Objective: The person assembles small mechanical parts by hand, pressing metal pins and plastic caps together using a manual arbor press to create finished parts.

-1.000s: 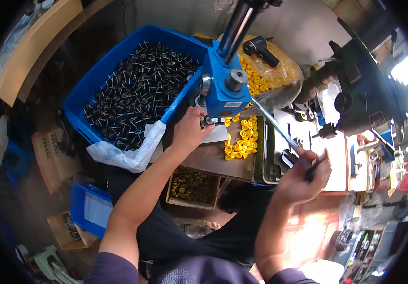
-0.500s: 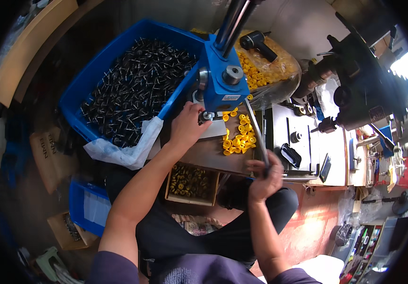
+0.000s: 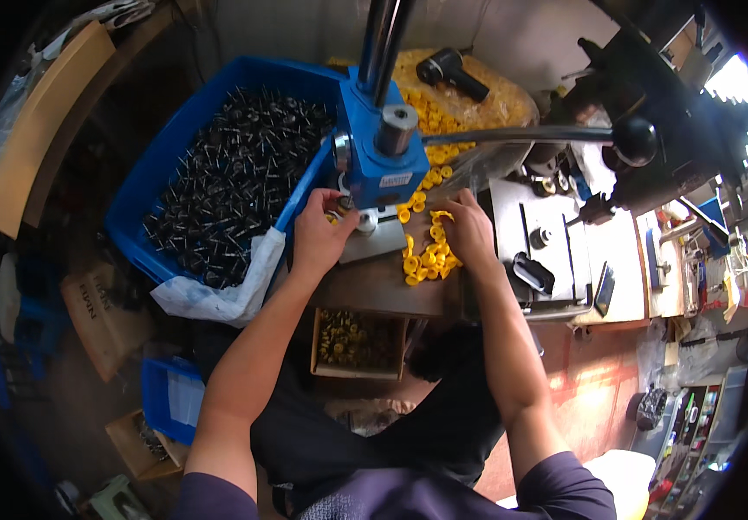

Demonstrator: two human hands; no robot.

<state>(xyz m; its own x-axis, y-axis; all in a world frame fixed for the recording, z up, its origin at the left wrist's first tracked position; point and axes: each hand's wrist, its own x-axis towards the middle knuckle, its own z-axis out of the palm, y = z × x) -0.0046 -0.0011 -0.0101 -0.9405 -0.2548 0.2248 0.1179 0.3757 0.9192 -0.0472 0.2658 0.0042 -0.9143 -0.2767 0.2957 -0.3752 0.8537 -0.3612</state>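
Note:
My left hand (image 3: 318, 241) is beside the blue arbor press (image 3: 383, 169), thumb and fingers closed on a small dark part with some yellow on it (image 3: 343, 205). Below the press head, a round metal fixture (image 3: 366, 222) sits on a flat metal plate (image 3: 378, 244), just right of those fingertips. My right hand (image 3: 471, 227) reaches over the loose yellow caps (image 3: 429, 260) on the bench, its fingertips pinched at a yellow cap (image 3: 441, 215). The press lever (image 3: 521, 134) stands out level to the right, untouched, with a black ball knob (image 3: 634, 141) at its end.
A blue bin (image 3: 144, 234) full of black parts with metal pins stands left of the press. Behind are a bag of yellow caps (image 3: 513, 95) and a drill press (image 3: 643, 130). An open box of yellow-and-dark parts (image 3: 348, 338) sits below the bench edge.
My right hand has let go of the lever and moved up to the yellow caps. The lever has swung up to level. My left hand has drawn a part leftward from under the press.

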